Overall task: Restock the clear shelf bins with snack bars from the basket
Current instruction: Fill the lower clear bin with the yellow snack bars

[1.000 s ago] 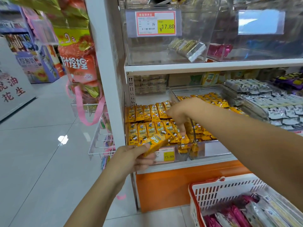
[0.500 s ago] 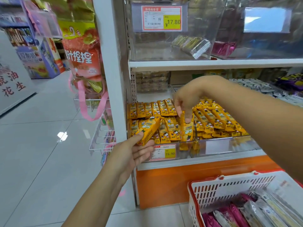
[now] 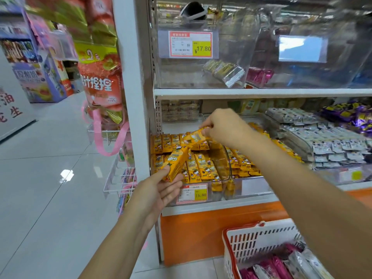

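At the lower right, nearest, stands the white basket (image 3: 259, 241) with a red rim, pink and silver packets (image 3: 281, 264) lying in it; the left hand (image 3: 159, 191) reaches up from below and grips a small stack of yellow bars (image 3: 176, 163), thumb on top, fingers beneath, the stack tilted against the front of the clear bin (image 3: 226, 172); that bin sits on the lower shelf, filled with rows of yellow bars (image 3: 201, 168), and bears a price tag (image 3: 192, 193) reading 15.80; above the rows the right hand (image 3: 223, 127) pinches a single yellow bar (image 3: 196, 136) by one end between thumb and fingertips; to the right lie grey-white packets (image 3: 332, 141); on the upper shelf another clear bin is tagged 17.80 (image 3: 191, 44)
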A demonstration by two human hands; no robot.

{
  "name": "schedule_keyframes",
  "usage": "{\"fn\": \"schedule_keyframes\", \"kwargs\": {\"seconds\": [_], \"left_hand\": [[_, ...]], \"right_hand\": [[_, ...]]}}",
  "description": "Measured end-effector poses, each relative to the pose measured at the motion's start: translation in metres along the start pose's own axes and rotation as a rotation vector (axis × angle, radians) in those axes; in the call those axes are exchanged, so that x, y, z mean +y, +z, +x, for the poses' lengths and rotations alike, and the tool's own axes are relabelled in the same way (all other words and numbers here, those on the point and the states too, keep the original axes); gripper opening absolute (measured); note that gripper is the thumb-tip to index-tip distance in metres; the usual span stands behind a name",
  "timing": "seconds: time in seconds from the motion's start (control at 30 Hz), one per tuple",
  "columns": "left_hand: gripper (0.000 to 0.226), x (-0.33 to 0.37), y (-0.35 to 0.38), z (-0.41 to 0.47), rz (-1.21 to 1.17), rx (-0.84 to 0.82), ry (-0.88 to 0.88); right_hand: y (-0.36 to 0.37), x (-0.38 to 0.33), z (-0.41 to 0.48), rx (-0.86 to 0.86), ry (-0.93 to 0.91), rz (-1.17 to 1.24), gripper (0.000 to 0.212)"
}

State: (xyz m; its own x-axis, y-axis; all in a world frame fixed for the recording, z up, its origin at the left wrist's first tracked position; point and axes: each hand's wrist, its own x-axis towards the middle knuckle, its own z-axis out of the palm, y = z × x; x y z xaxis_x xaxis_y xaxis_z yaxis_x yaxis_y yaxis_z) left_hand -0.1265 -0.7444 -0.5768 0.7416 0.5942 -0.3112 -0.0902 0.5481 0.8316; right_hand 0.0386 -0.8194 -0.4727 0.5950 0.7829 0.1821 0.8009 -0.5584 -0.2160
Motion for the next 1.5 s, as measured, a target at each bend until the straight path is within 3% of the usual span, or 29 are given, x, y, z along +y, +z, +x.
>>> {"fn": "schedule_keyframes", "kwargs": {"seconds": [0.17, 0.3, 0.4, 0.53, 0.63, 0.8, 0.97, 1.1, 1.27, 1.4, 1.5], "left_hand": [[0.020, 0.004, 0.002, -0.002, -0.074, -0.014, 0.018], [0.024, 0.002, 0.002, -0.002, -0.130, -0.033, 0.013], [0.027, 0.001, -0.002, -0.002, -0.165, -0.025, 0.010], [0.027, 0.001, -0.006, -0.002, -0.196, -0.022, 0.008], [0.028, 0.002, -0.006, -0.003, -0.209, -0.021, 0.012], [0.031, 0.002, -0.005, -0.001, -0.221, -0.010, 0.009], [0.031, 0.001, -0.004, 0.000, -0.223, 0.002, 0.006], [0.030, 0.002, -0.005, 0.000, -0.240, 0.010, 0.007], [0.032, 0.003, -0.004, 0.000, -0.320, 0.001, -0.004], [0.030, 0.004, -0.005, 0.000, -0.329, -0.010, -0.018], [0.030, 0.004, -0.006, 0.000, -0.317, -0.015, -0.016]], "right_hand": [[0.051, -0.006, -0.006, 0.042, 0.161, 0.142, 0.029], [0.082, -0.004, -0.018, -0.052, 0.205, 0.126, 0.028], [0.086, -0.005, -0.021, -0.061, 0.225, 0.069, 0.046], [0.079, -0.011, -0.018, -0.097, 0.163, -0.020, 0.040], [0.076, -0.013, -0.013, -0.089, 0.106, -0.008, 0.051], [0.074, -0.012, -0.006, -0.208, 0.110, 0.130, 0.036], [0.078, -0.019, 0.003, -0.076, 0.083, 0.087, 0.031], [0.078, -0.021, 0.008, -0.075, -0.018, 0.035, 0.026], [0.078, -0.020, 0.009, -0.152, -0.035, -0.041, 0.053], [0.067, -0.014, 0.017, -0.047, 0.086, 0.080, 0.034], [0.060, -0.006, 0.019, 0.071, 0.114, -0.194, 0.029]]}}
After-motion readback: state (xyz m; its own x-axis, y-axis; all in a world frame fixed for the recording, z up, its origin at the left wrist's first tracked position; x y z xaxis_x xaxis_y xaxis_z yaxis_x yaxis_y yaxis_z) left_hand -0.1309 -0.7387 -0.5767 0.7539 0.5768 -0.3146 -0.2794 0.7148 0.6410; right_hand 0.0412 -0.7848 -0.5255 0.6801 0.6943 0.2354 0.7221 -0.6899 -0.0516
